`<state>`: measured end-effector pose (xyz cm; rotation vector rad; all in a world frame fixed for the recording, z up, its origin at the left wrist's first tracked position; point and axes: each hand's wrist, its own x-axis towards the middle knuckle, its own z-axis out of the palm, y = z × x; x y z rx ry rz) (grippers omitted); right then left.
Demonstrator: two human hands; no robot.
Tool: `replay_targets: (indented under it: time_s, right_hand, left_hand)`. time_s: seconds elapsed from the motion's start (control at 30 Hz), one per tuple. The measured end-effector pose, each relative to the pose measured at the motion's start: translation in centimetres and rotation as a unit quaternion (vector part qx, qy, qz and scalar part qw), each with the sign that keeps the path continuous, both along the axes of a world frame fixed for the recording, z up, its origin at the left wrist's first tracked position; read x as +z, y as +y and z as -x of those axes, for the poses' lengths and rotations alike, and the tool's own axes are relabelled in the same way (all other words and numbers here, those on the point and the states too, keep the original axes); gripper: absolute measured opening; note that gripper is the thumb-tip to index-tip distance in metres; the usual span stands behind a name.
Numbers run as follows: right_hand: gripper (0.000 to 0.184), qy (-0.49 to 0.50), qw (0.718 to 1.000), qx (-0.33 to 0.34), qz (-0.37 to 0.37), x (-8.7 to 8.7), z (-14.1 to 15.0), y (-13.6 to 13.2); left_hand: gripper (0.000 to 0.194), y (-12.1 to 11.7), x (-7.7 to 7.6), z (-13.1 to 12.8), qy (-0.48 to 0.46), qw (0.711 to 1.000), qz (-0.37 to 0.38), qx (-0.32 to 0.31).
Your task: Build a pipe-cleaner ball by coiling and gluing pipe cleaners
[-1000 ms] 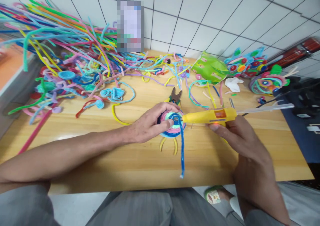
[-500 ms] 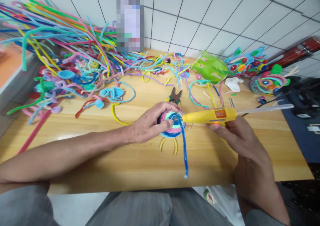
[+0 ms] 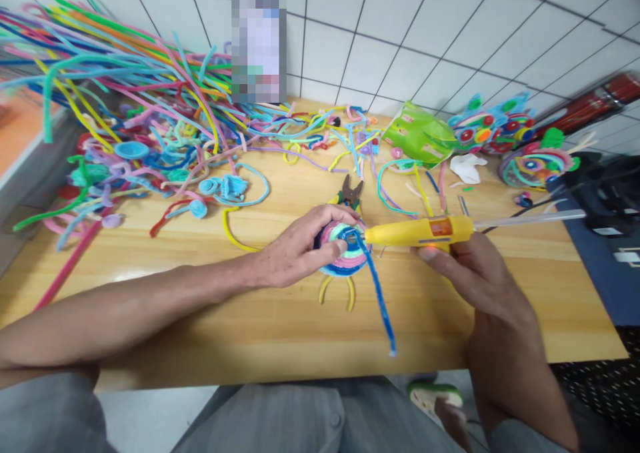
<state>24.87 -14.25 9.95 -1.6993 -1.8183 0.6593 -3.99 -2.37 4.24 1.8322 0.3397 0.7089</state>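
Holding: left hand (image 3: 300,245) grips pipe-cleaner disc (image 3: 345,263); right hand (image 3: 473,269) grips glue gun (image 3: 410,233).
Gun tip (image 3: 367,237): slipping left might burn left thumb (image 3: 327,254).

Blue strip: its loose length (image 3: 379,289) swings sideways; a second ago it points to 6 o'clock from the coiled disc (image 3: 347,262), and now it slants between 5 and 6 o'clock.
Strip's tip: the pale end (image 3: 393,353) now lies farther toward 3 o'clock, near the front edge of the counter (image 3: 225,353).
Slipper: at 5 o'clock below the counter, the green-edged slipper (image 3: 427,394), mostly covered by pale material half a second ago, now shows plainly, with a foot (image 3: 450,417).
Speckled cloth: dark, white-dotted cloth (image 3: 595,377) now fills 4 o'clock, where pale fabric hangs earlier.
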Motion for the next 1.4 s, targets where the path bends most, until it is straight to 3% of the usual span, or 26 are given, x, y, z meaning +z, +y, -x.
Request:
replay_targets:
  time_s: [0.8, 1.07, 1.27, 1.4]
  right_hand:
    - [0.028, -0.022, 0.998, 0.015, -0.056, -0.4, -0.3, -0.1]
    - [0.033, -0.024, 0.997, 0.012, -0.067, -0.6, -0.7, -0.3]
    - [0.028, 0.034, 0.997, -0.018, -0.062, 0.1, -0.5, -0.4]
    - [0.023, 0.142, 0.976, -0.116, -0.116, 1.5, -2.4, -0.3]
  left_hand:
    - [0.032, -0.3, -0.3, 0.0, -0.005, 1.0, 0.006, 0.012]
    - [0.032, -0.3, -0.2, -0.1, -0.01, 1.0, 0.006, 0.011]
    - [0.03, -0.3, -0.2, 0.0, -0.011, 1.0, 0.009, 0.01]
    - [0.028, -0.4, -0.3, 0.2, -0.014, 1.0, 0.01, 0.015]
